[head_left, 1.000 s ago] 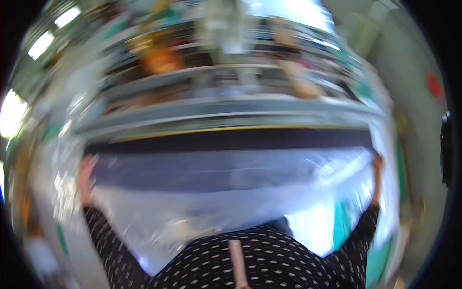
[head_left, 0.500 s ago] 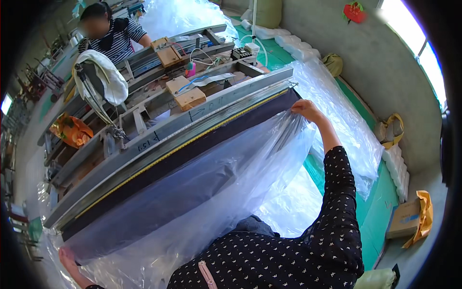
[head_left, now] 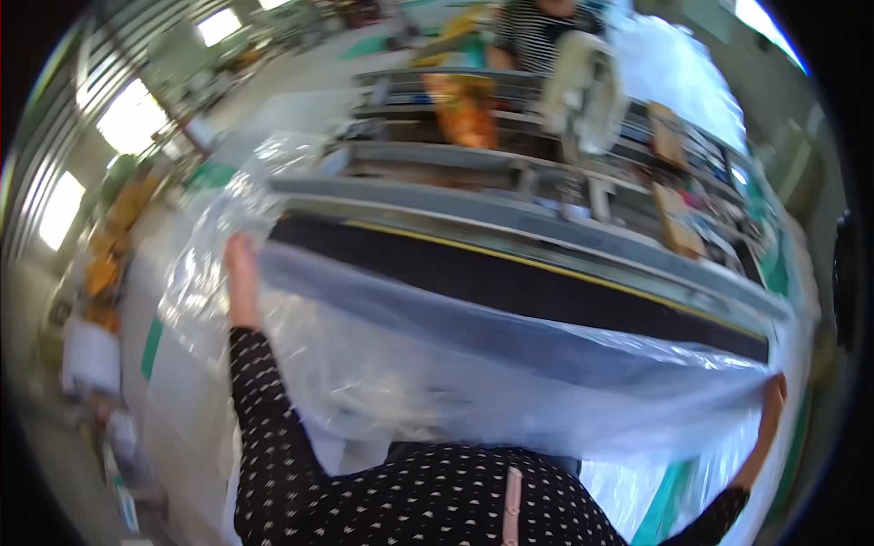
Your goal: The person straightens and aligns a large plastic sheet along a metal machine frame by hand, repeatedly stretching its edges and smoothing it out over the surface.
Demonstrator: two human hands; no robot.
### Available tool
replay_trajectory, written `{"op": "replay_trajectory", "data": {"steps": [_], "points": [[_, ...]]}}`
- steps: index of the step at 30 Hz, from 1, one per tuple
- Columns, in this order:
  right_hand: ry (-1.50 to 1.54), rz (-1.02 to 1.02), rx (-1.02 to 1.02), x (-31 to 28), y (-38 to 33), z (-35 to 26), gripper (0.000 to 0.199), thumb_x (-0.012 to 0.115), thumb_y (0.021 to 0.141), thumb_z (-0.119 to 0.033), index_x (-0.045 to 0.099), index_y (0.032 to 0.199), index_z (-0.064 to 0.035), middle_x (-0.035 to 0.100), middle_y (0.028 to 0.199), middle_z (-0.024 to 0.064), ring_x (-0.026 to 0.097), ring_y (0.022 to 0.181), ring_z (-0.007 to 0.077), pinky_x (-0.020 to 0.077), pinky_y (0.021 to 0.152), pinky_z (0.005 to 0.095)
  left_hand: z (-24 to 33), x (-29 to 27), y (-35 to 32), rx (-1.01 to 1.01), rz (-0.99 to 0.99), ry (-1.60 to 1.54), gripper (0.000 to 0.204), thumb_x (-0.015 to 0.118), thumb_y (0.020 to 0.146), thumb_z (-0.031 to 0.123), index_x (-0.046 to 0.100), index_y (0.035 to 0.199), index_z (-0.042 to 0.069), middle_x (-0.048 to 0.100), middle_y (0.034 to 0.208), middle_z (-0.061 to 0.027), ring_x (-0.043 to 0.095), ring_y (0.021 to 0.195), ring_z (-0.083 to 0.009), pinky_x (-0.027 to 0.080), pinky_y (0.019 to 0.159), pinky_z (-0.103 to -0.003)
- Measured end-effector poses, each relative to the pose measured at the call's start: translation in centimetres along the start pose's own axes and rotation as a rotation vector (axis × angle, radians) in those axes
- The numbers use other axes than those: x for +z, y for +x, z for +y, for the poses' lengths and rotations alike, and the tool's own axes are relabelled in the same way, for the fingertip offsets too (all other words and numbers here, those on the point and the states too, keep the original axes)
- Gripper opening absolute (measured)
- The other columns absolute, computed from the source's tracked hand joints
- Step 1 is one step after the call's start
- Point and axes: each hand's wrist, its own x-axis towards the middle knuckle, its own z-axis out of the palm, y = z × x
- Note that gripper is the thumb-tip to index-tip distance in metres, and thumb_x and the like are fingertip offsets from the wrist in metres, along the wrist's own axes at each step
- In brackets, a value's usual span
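Observation:
A wide sheet of clear plastic film (head_left: 401,373) stretches across in front of my body. Its left edge is in my left hand (head_left: 241,262), which is closed and slightly blurred. At the far right, my right hand (head_left: 773,393) is closed on the sheet's other end. Just beyond the film, a long strip of dark fabric (head_left: 473,276) hangs along the front of the metal frame; the film overlaps its lower part. A yellow measuring tape (head_left: 546,265) runs along the fabric's top edge.
The long grey metal frame (head_left: 437,195) bears wooden blocks (head_left: 675,220), an orange bag (head_left: 464,109) and a white cloth-covered thing (head_left: 583,96). A person in a striped top (head_left: 530,41) is behind it. Crumpled plastic film (head_left: 205,282) lies left, with goods piled along the wall.
The view has swung left, so the frame now slopes down to the right. Both hands stay at the film's ends, with its near edge now drawn across more level.

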Motion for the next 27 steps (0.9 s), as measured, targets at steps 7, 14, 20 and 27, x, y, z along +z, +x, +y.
{"op": "replay_trajectory", "data": {"steps": [7, 14, 20, 27], "points": [[-0.676, 0.531, -0.462, 4.0, 3.6, -4.9, 0.044, 0.042, 0.092, -0.030, 0.047, 0.121, 0.0029, 0.051, 0.119, 0.0119, 0.049, 0.104, 0.0225, 0.0373, 0.090, 0.0281, 1.7, 0.9, -0.6, 0.208, 0.201, 0.195, 0.016, 0.054, 0.086, 0.020, 0.056, 0.084, 0.005, 0.051, 0.068, 0.0003, 0.047, 0.059, -0.0100, 0.040, 0.056, -0.025], [-0.882, 0.381, -0.368, 3.8, 5.5, 4.3, 0.036, 0.036, 0.093, -0.025, 0.047, 0.121, -0.0052, 0.055, 0.116, 0.0112, 0.051, 0.106, 0.0226, 0.0367, 0.091, 0.0300, -4.9, 9.5, -2.7, 0.359, 0.044, 0.355, 0.017, 0.059, 0.082, 0.018, 0.062, 0.083, 0.001, 0.057, 0.070, -0.0026, 0.052, 0.065, -0.0111, 0.042, 0.064, -0.024], [-0.823, 0.409, -0.215, 11.3, 5.3, -0.2, 0.038, 0.039, 0.093, -0.032, 0.048, 0.122, -0.0082, 0.053, 0.120, 0.0081, 0.051, 0.107, 0.0223, 0.0367, 0.092, 0.0282, -6.7, 8.4, -0.4, 0.224, 0.139, 0.127, 0.011, 0.066, 0.075, 0.012, 0.061, 0.076, 0.002, 0.056, 0.068, 0.0030, 0.049, 0.064, -0.0061, 0.040, 0.061, -0.021], [-0.758, 0.419, -0.416, 16.0, 2.4, -2.7, 0.034, 0.039, 0.093, -0.026, 0.054, 0.108, -0.0002, 0.057, 0.103, 0.0151, 0.054, 0.090, 0.0276, 0.0426, 0.081, 0.0337, -5.9, 9.1, -0.5, 0.125, 0.102, 0.072, 0.010, 0.067, 0.077, 0.012, 0.060, 0.079, 0.004, 0.056, 0.069, 0.0032, 0.049, 0.064, -0.0048, 0.039, 0.062, -0.019]]}}
